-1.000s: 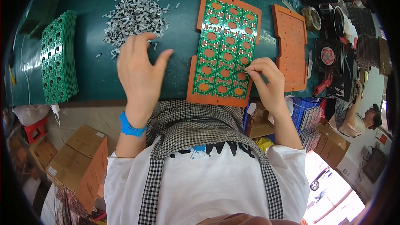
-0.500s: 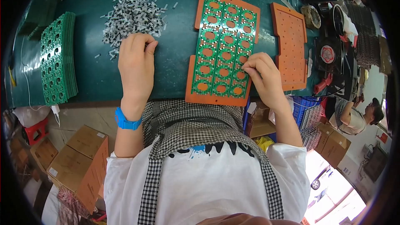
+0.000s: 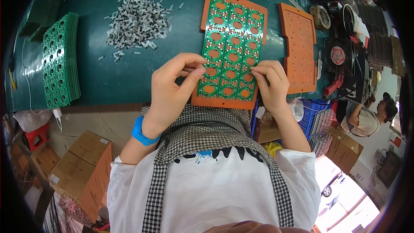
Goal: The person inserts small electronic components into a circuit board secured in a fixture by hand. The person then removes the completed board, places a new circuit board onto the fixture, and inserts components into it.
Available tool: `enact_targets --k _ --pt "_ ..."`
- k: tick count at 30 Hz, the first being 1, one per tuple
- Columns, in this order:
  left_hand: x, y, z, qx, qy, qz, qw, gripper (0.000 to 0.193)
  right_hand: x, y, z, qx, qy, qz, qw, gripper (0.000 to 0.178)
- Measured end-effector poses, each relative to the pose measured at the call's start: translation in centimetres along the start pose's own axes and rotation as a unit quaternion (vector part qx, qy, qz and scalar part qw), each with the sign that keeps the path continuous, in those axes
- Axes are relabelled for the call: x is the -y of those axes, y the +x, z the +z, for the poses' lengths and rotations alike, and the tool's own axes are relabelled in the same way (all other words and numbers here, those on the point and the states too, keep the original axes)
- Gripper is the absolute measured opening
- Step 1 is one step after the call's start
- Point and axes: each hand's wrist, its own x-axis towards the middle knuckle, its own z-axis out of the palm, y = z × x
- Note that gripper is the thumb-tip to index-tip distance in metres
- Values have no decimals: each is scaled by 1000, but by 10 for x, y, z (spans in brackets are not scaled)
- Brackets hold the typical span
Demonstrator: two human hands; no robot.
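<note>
A green circuit board panel (image 3: 221, 54) with rows of oval cut-outs lies on an orange fixture plate (image 3: 207, 102), through whose openings orange shows. At the panel's left edge, my left hand (image 3: 170, 88) has thumb and forefinger closed in a pinch. My right hand (image 3: 274, 84) pinches at the opposite edge, its fingertips touching or just above the board. Whatever either pinch holds is too small or hidden to tell. Beyond my left hand lies a heap of small clear-and-dark components (image 3: 137, 19), with several loose pieces scattered around it.
Stacked green circuit board panels (image 3: 60, 60) stand at the left. A second orange plate (image 3: 299, 47) with small holes lies on the right of the green table (image 3: 103, 84). Further right are a red-handled tool (image 3: 334, 86) and a round dark container. Cardboard boxes (image 3: 88, 151) sit below.
My left hand has moved from the component heap rightward and nearer, to the panel's left edge. My right hand stays by the right edge, shifted only slightly.
</note>
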Motion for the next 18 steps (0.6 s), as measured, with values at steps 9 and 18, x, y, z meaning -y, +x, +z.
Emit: enact_targets --k 9,18 --pt "-13 -10 15 92 -92 -67 989 33 9 1 -16 58 -88 -73 992 32" --pt "-19 -15 25 167 -94 -65 979 43 48 -2 -8 42 155 -19 987 25"
